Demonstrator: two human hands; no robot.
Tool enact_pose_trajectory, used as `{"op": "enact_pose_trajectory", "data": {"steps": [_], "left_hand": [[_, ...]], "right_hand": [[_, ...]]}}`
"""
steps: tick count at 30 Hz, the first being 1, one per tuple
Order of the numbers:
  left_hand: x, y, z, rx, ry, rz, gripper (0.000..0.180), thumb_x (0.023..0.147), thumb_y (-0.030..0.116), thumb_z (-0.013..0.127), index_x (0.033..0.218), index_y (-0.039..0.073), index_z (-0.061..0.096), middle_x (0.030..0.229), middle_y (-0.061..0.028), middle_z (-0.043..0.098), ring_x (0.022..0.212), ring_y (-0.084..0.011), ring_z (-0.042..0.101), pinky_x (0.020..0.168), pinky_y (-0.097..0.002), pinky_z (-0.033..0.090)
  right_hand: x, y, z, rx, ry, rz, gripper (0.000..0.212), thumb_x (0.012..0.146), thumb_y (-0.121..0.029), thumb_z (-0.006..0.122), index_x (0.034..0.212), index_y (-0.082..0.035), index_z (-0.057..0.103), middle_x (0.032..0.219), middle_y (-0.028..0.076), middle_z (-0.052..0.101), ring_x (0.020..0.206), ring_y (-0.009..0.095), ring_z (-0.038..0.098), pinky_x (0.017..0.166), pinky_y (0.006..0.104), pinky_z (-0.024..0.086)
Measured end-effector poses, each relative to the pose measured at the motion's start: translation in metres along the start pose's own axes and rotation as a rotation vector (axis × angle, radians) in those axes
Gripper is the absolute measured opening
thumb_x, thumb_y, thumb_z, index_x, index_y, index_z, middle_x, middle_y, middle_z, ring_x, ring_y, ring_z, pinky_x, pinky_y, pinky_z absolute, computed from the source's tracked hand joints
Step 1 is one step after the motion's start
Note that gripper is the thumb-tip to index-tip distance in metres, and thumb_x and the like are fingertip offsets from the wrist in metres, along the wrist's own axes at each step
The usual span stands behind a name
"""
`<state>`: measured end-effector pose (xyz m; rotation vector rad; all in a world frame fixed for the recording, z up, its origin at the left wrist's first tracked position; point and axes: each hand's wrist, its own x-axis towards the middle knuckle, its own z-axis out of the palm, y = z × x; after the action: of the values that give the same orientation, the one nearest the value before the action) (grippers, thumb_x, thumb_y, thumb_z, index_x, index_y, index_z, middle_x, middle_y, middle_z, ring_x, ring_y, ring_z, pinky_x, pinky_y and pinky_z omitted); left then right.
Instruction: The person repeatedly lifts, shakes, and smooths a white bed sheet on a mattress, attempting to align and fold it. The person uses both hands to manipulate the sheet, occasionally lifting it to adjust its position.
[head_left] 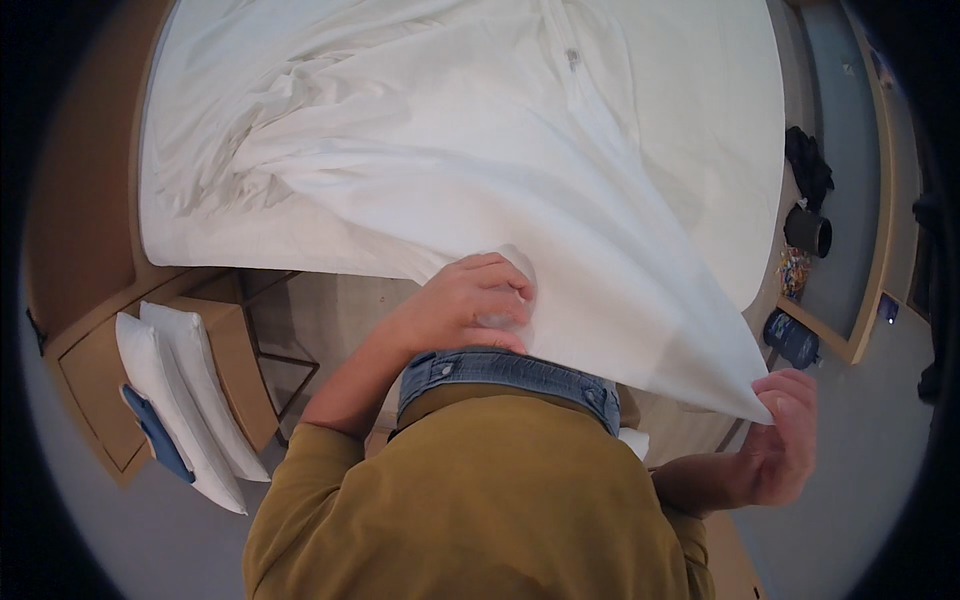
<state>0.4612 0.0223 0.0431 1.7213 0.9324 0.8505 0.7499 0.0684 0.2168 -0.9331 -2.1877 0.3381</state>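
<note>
A white sheet (590, 270) stretches from the bed toward my body, smooth near me and bunched into folds at the far left. At the right, my right hand (785, 435) pinches one corner of it, pulling the cloth into a taut point beyond the mattress side. In front of my waist, my left hand (470, 305) is closed with its fingers curled around a gathered bit of the sheet. The bed (710, 130) below has a pale white cover.
Two white pillows (180, 400) and a blue item (157, 433) lean against a wooden bedside cabinet (240, 370) at the left. A brown headboard (85, 150) borders the bed. Along the right side are dark cloth (808, 168), a dark bin (808, 231), a blue water jug (791, 340) and a wood-framed mirror (868, 340).
</note>
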Motion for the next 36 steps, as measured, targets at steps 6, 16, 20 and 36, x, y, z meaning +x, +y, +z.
{"op": "enact_pose_trajectory", "data": {"steps": [6,16,20,36], "left_hand": [[-0.026,-0.011,-0.006,0.078,0.242,-0.028,0.025,0.069,0.005,0.076,0.089,0.007,0.062,0.09,-0.0081,0.064,0.084,-0.0244,0.061,0.072,-0.0333,0.049],[-0.075,0.07,-0.014,0.743,0.787,0.302,0.032,0.062,-0.006,0.067,0.087,0.008,0.053,0.092,-0.008,0.059,0.061,-0.0204,0.053,0.05,-0.0295,0.042],[-0.058,0.057,0.021,0.809,0.647,0.134,0.021,0.062,-0.004,0.065,0.074,0.005,0.05,0.095,-0.0135,0.066,0.055,-0.021,0.054,0.046,-0.0292,0.042],[-0.033,0.06,0.052,0.337,0.585,-0.26,0.041,0.084,0.045,0.061,0.106,0.01,0.067,0.103,-0.0099,0.061,0.078,-0.024,0.057,0.069,-0.0339,0.048]], "right_hand": [[0.004,-0.016,0.004,-0.154,0.089,0.094,0.012,0.079,0.004,0.06,0.09,0.007,0.059,0.074,0.017,0.061,0.062,0.029,0.058,0.058,0.0414,0.047],[-0.006,0.015,-0.028,-0.275,-0.047,-0.067,0.017,0.073,0.011,0.061,0.09,0.009,0.062,0.082,0.02,0.065,0.077,0.036,0.066,0.066,0.0421,0.054],[-0.013,0.03,-0.041,-0.261,-0.043,-0.151,0.019,0.071,0.013,0.061,0.089,0.009,0.062,0.081,0.021,0.064,0.076,0.037,0.066,0.064,0.042,0.055],[-0.005,0.054,-0.054,-0.127,-0.02,-0.352,0.013,0.068,0.009,0.062,0.081,0.007,0.061,0.073,0.019,0.063,0.064,0.035,0.064,0.05,0.0364,0.052]]}}
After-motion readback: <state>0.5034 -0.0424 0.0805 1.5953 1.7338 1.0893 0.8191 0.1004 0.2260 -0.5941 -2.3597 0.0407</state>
